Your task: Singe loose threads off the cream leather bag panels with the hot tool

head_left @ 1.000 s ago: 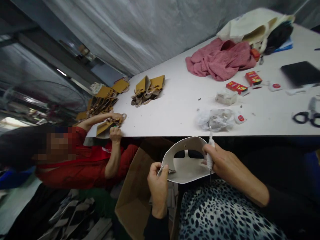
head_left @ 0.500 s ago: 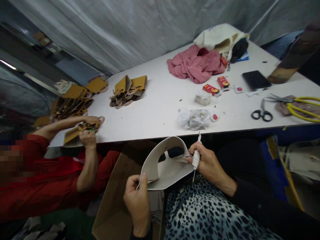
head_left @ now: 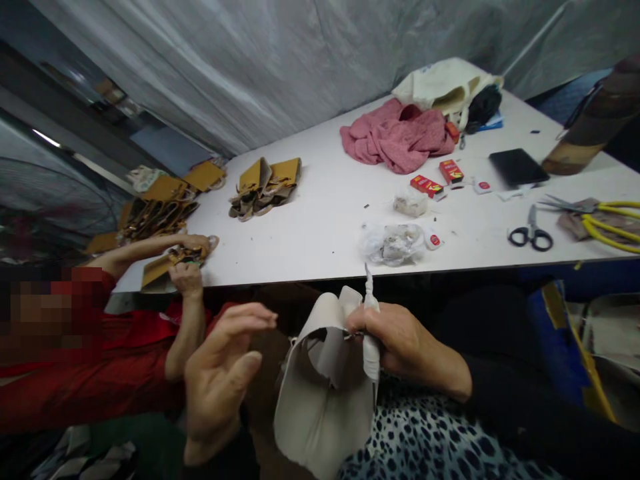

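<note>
And now the pale grey piece (head_left: 320,417) is held below the table (head_left: 310,233), its rim apparently pinched by the right hand (head_left: 403,341), where a white-wrapped tool (head_left: 371,347) is clasped too. The left hand (head_left: 220,380) is held open, touching nothing. Work seems unfinished; how much is done can't be told. Forward movement is bounded by the table's edge; between the hands, a gap is left.

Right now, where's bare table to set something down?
White tabletop is bare, specks aside, between the mustard strapped bundle, rumpled pink cloth and crumpled clear plastic bag. Crowded: around the black-handled metal scissors and yellow-handled metal cutters.
</note>
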A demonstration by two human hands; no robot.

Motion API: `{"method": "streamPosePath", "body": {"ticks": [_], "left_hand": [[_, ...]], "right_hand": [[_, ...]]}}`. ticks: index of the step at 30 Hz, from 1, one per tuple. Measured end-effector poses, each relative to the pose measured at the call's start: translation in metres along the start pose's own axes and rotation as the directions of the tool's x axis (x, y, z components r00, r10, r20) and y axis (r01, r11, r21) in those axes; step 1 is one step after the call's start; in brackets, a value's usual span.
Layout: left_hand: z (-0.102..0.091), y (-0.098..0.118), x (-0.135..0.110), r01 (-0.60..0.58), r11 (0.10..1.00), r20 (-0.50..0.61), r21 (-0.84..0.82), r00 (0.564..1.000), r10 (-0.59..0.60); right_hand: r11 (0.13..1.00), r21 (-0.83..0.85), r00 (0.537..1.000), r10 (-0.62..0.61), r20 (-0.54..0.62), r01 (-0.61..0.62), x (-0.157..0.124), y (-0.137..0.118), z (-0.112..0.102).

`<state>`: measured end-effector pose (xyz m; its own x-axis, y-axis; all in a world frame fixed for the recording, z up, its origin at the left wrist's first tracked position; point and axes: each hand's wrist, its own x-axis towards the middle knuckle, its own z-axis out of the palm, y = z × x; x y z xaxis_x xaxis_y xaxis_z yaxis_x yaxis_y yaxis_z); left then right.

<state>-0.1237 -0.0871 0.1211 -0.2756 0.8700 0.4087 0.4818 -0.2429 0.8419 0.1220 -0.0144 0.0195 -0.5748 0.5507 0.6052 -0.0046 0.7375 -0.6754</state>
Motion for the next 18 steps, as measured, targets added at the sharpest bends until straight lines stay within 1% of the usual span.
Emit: {"method": "streamPosePath", "body": {"ticks": [1,2,3,4,5,6,7,8,9,11,14,16,18], "left_hand": [[0.005,0.005,0.013,0.063,0.998,0.207,-0.001,0.976,-0.061],[0.011,0.007,0.026,0.091,0.996,0.393,0.014,0.915,-0.089],[0.019,0.007,0.036,0.1,0.995,0.544,0.029,0.833,-0.099],[0.028,0.005,0.044,0.102,0.994,0.648,0.029,0.756,-0.096],[0.037,0.001,0.049,0.111,0.994,0.723,0.017,0.686,-0.089],[0.047,-0.004,0.052,0.126,0.992,0.766,0.005,0.637,-0.085],[0.056,-0.009,0.053,0.145,0.989,0.785,-0.002,0.613,-0.088],[0.064,-0.015,0.051,0.166,0.986,0.789,0.0,0.606,-0.102],[0.072,-0.021,0.047,0.185,0.983,0.775,0.006,0.62,-0.121],[0.084,-0.03,0.037,0.215,0.977,0.727,0.01,0.669,-0.154],[0.1,-0.042,0.023,0.256,0.967,0.65,0.0,0.735,-0.195],[0.109,-0.048,0.017,0.289,0.957,0.591,-0.009,0.774,-0.228],[0.115,-0.055,0.014,0.327,0.944,0.542,-0.036,0.8,-0.256]], "right_hand": [[1.0,-0.007,1.0,-0.022,0.018,0.022,0.003,-0.002,-0.001],[0.999,-0.013,0.999,-0.036,0.023,0.037,0.005,-0.003,-0.002],[0.999,-0.016,0.999,-0.046,0.012,0.046,0.007,-0.004,-0.003],[0.999,-0.018,0.999,-0.044,-0.014,0.044,0.007,-0.004,-0.002],[0.999,-0.022,0.998,-0.027,-0.051,0.026,0.007,-0.003,-0.002],[1.0,-0.027,0.995,0.005,-0.096,-0.007,0.007,-0.001,-0.001],[0.998,-0.03,0.988,0.049,-0.143,-0.054,0.006,0.001,-0.001],[0.994,-0.03,0.978,0.099,-0.186,-0.106,0.004,0.003,0.0],[0.987,-0.03,0.963,0.146,-0.225,-0.157,0.003,0.006,0.001],[0.972,-0.031,0.931,0.216,-0.293,-0.235,0.001,0.011,0.001],[0.953,-0.027,0.886,0.27,-0.376,-0.301,0.0,0.018,0.004],[0.946,-0.012,0.871,0.293,-0.393,-0.324,0.001,0.021,0.005],[0.942,0.023,0.866,0.317,-0.387,-0.334,0.001,0.024,0.006]]}}
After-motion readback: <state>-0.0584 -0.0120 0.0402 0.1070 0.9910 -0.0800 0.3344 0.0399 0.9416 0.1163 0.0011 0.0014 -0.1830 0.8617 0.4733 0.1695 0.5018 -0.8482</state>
